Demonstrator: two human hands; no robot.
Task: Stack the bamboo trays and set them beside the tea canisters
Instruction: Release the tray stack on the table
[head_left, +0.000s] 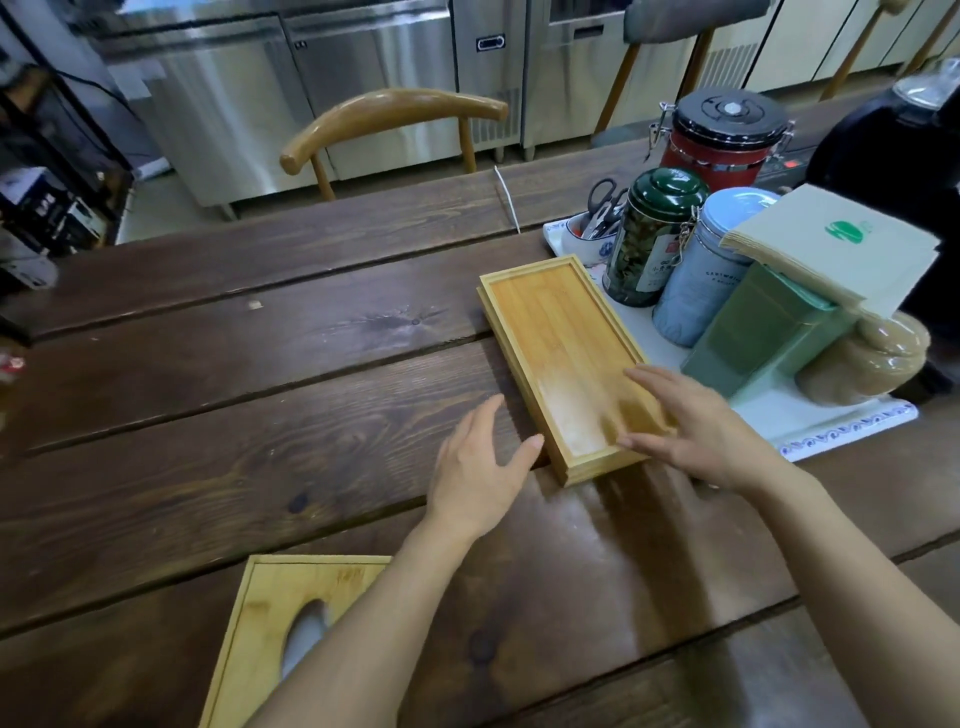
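A stack of bamboo trays (556, 332) lies on the dark wooden table, its long right edge against the white tray (810, 421) that holds the tea canisters. A dark green tin (649, 239), a pale blue canister (711, 270) and a green square tin (763, 332) stand there. My left hand (483, 467) is open at the stack's near left corner, thumb tip by the edge. My right hand (696, 421) hovers flat and open over the stack's near right corner, blurred, holding nothing.
A bamboo box lid with an oval slot (280, 629) lies at the near left under my left forearm. A red jar (722, 140), scissors in a cup (602, 208), napkins (841, 244) and a black appliance (898, 156) crowd the right. A wooden chair (389, 119) stands beyond the table.
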